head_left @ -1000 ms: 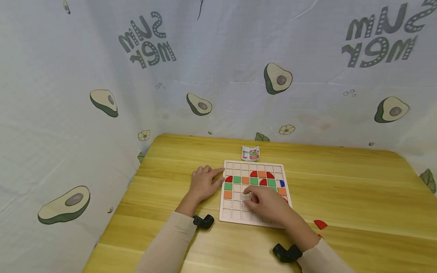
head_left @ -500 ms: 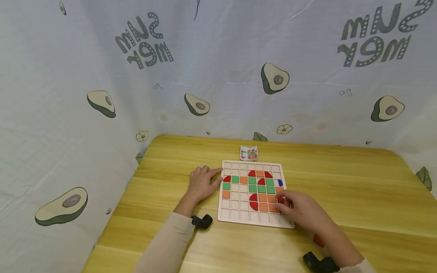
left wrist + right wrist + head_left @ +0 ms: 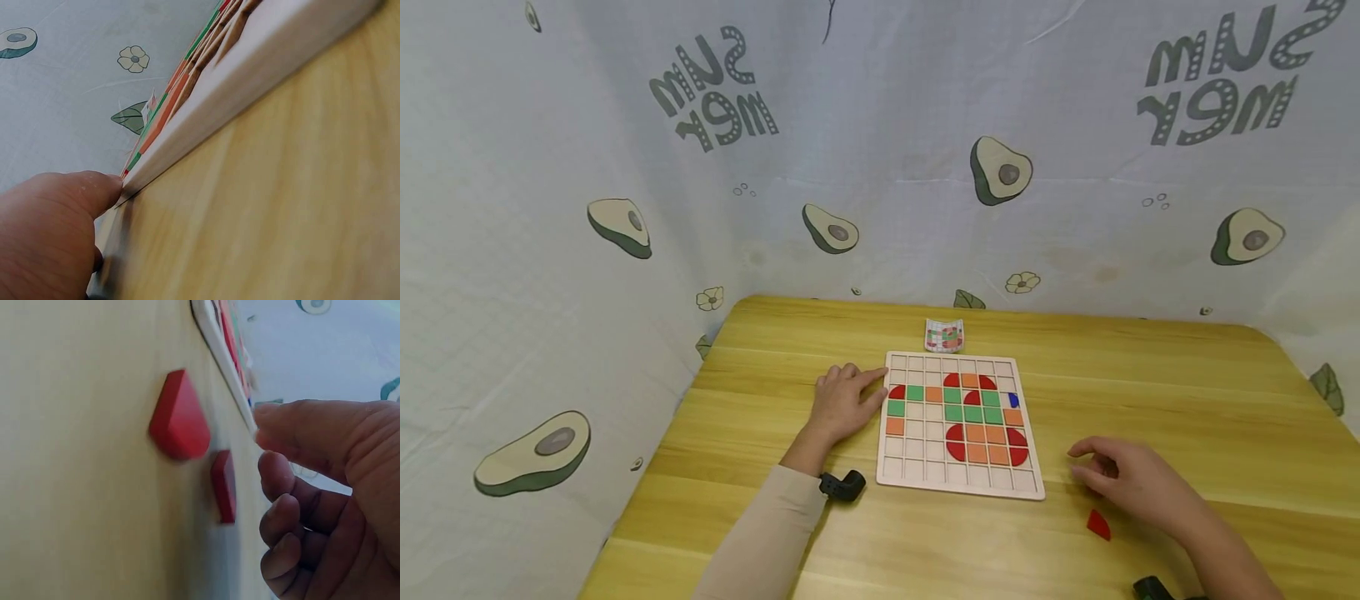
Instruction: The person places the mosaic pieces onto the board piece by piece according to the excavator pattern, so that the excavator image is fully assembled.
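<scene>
A square wooden grid board (image 3: 898,472) lies on the table, several of its cells filled with red quarter-round, green and orange square pieces. My left hand (image 3: 842,402) rests at the board's left edge, thumb and index finger touching the rim; in the left wrist view the thumb (image 3: 100,190) meets its corner. My right hand (image 3: 1138,483) hovers to the right of the board, fingers loosely curled with nothing between them. Just below it lies a red quarter-round piece (image 3: 1098,525). The right wrist view has two red pieces (image 3: 181,422) on the table near the fingers.
A small curled pattern card (image 3: 944,336) sits behind the board. One blue piece (image 3: 1013,401) is in the board's right column. A printed curtain (image 3: 910,167) hangs along the table's back and left. Bare wood (image 3: 1150,375) shows right of the board.
My right hand has moved from over the board to the right, off its edge, towards the loose red pieces. The orange and red pieces it covered are uncovered. My left hand stays put.
</scene>
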Demonstrator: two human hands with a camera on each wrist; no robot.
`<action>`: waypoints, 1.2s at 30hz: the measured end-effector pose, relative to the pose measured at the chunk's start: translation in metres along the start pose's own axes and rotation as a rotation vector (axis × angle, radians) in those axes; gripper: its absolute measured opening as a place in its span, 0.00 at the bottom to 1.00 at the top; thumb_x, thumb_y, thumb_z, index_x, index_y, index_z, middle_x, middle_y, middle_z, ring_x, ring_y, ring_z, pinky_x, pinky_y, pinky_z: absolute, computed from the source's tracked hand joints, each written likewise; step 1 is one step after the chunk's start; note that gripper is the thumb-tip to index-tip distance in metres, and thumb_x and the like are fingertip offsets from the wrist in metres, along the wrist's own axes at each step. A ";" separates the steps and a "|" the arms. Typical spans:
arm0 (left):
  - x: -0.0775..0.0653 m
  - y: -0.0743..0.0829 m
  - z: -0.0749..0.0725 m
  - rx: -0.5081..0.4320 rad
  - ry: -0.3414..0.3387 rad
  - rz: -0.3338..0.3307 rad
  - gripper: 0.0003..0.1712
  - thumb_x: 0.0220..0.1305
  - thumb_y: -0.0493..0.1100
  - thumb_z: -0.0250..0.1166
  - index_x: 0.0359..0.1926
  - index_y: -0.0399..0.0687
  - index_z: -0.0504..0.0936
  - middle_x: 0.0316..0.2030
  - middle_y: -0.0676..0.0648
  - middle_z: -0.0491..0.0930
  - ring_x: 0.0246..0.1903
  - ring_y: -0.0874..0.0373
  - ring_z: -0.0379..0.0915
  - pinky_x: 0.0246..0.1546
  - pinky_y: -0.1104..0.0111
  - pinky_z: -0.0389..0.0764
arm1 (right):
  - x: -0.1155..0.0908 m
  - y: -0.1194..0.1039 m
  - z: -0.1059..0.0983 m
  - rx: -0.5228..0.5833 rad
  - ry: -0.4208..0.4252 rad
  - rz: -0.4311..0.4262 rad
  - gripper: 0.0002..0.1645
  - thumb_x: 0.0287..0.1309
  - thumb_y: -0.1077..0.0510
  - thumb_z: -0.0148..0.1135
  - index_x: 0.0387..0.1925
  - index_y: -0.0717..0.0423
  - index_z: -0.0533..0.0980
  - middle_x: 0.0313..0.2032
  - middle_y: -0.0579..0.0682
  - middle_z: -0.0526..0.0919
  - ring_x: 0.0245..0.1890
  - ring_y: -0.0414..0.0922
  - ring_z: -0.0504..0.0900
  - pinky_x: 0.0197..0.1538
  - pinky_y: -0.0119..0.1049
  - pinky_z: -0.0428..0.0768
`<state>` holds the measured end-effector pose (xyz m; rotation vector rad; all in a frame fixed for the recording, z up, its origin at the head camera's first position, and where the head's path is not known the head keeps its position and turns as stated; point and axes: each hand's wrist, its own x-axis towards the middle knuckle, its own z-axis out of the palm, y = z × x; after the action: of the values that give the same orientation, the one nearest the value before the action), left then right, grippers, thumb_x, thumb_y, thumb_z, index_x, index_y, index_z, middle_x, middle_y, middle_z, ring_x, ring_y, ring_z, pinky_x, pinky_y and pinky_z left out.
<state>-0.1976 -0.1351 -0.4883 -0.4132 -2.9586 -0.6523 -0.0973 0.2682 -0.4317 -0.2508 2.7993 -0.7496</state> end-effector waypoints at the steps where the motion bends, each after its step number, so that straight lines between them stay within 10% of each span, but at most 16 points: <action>1: 0.000 0.000 0.000 -0.001 0.001 0.001 0.25 0.72 0.60 0.58 0.67 0.68 0.79 0.35 0.52 0.73 0.34 0.57 0.58 0.39 0.64 0.58 | -0.003 0.003 0.000 -0.002 -0.006 -0.008 0.13 0.64 0.50 0.69 0.45 0.51 0.83 0.25 0.42 0.72 0.24 0.32 0.66 0.29 0.30 0.66; 18: 0.000 -0.002 0.001 -0.015 0.014 0.014 0.24 0.73 0.60 0.59 0.67 0.67 0.79 0.36 0.51 0.74 0.35 0.56 0.59 0.40 0.63 0.58 | -0.030 0.038 -0.012 0.314 -0.389 -0.091 0.16 0.61 0.57 0.71 0.47 0.60 0.80 0.28 0.46 0.72 0.26 0.35 0.68 0.29 0.30 0.65; 36: 0.000 -0.002 -0.001 -0.010 0.003 0.010 0.25 0.73 0.60 0.58 0.67 0.67 0.79 0.37 0.51 0.75 0.35 0.57 0.59 0.39 0.63 0.59 | -0.028 0.032 -0.003 0.137 -0.231 -0.080 0.19 0.56 0.44 0.75 0.36 0.51 0.77 0.25 0.41 0.71 0.24 0.30 0.67 0.28 0.30 0.65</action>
<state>-0.1983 -0.1368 -0.4883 -0.4268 -2.9493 -0.6666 -0.0746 0.3034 -0.4401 -0.3990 2.5219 -0.8673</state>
